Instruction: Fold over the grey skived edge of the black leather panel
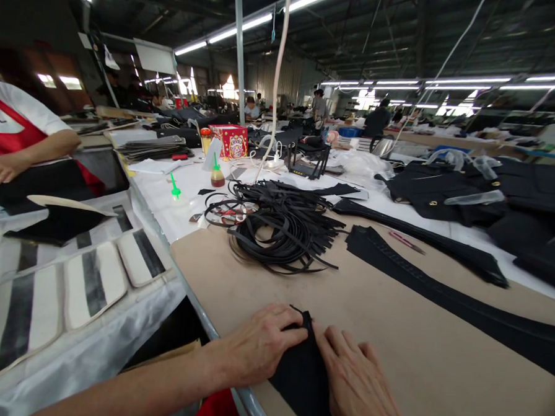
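My left hand (264,341) pinches the top edge of a black leather-like piece (303,383) between thumb and fingers. The piece lies on the tan table covering near the front edge and narrows towards its far end. Along its right side rests my right hand (355,379), fingers stretched out and slightly apart, the index fingertip touching the edge by the tip. My right thumb is hidden. Beyond both hands lies a tangled heap of black strips (281,227). Long black panels (422,284) run off to the right.
Pink-handled thread snips (406,242) lie by the panels. Farther back are a glue bottle with a green tip (217,175), a red box (229,140) and a black router (310,163). White pads with dark stripes (94,279) cover the left table, where a co-worker's hand (5,167) rests.
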Tool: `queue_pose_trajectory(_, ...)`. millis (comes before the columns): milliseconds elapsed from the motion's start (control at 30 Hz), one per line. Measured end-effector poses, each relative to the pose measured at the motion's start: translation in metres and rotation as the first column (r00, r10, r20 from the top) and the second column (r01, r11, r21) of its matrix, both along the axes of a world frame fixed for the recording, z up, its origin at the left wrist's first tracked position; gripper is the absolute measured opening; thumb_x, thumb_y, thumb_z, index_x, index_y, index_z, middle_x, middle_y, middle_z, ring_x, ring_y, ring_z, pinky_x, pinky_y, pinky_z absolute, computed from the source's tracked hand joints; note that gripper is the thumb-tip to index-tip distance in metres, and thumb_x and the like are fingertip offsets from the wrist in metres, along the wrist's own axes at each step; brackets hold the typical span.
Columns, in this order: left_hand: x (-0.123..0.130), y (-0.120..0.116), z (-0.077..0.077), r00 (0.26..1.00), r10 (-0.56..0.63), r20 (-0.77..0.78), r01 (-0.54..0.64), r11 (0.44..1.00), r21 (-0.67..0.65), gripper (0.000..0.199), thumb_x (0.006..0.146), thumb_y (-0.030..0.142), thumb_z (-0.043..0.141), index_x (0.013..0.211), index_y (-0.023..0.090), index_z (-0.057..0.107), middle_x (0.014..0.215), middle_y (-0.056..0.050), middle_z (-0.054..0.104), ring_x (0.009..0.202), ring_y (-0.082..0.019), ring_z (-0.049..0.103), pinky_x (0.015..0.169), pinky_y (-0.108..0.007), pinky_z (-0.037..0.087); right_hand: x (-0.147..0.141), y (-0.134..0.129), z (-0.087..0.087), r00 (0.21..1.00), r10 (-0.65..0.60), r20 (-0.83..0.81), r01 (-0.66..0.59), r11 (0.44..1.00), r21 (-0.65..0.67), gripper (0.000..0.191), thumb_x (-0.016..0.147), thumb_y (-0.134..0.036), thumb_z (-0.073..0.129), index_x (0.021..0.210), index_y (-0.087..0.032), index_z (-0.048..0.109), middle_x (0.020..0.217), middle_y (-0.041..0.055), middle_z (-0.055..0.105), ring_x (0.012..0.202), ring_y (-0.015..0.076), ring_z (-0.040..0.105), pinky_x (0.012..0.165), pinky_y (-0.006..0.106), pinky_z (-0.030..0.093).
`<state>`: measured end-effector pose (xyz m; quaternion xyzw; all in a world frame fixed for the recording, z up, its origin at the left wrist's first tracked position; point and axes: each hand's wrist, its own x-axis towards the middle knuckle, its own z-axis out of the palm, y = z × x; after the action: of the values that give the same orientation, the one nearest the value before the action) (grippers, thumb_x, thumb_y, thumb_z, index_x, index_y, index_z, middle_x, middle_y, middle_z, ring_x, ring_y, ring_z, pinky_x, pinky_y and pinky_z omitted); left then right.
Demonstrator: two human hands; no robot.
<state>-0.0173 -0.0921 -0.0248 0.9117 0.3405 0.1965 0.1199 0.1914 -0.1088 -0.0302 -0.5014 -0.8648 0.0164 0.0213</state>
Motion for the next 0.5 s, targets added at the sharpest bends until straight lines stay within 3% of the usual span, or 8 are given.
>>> queue_pose_trajectory(200, -0.0009, -0.001, 0.0, 1.0, -0.007, -0.02, 0.007, 1.0, 0.02, 0.038, 0.086, 0.006, 0.047, 0.121, 0.015, 0.054, 0.117, -0.007, 0.057, 0.11, -0.02, 0.048, 0.102, -0.033, 0.037, -0.0029, -0.0014, -0.0006, 0.999, 0.033, -0.01, -0.033, 0.998, 0.049, 0.061, 0.078, 0.008, 0.031, 0.131, -0.015, 0.05, 0.105, 0.0091, 0.059, 0.089, 0.0219, 0.053, 0.079, 0.04, 0.031)
queue_pose_trajectory(500, -0.0011, -0.0005, -0.0004, 1.0, -0.002, -0.028, 0.003, 1.0, 0.02, 0.035, 0.086, 0.008, 0.048, 0.119, 0.016, 0.053, 0.115, -0.006, 0.058, 0.109, -0.02, 0.048, 0.103, -0.034, 0.037, -0.0077, -0.001, -0.0073, 0.996, 0.054, 0.077, -0.067, 0.983, 0.173, 0.041, 0.091, -0.008, 0.032, 0.124, -0.016, 0.054, 0.1, 0.0097, 0.059, 0.084, 0.026, 0.055, 0.076, 0.046, 0.037)
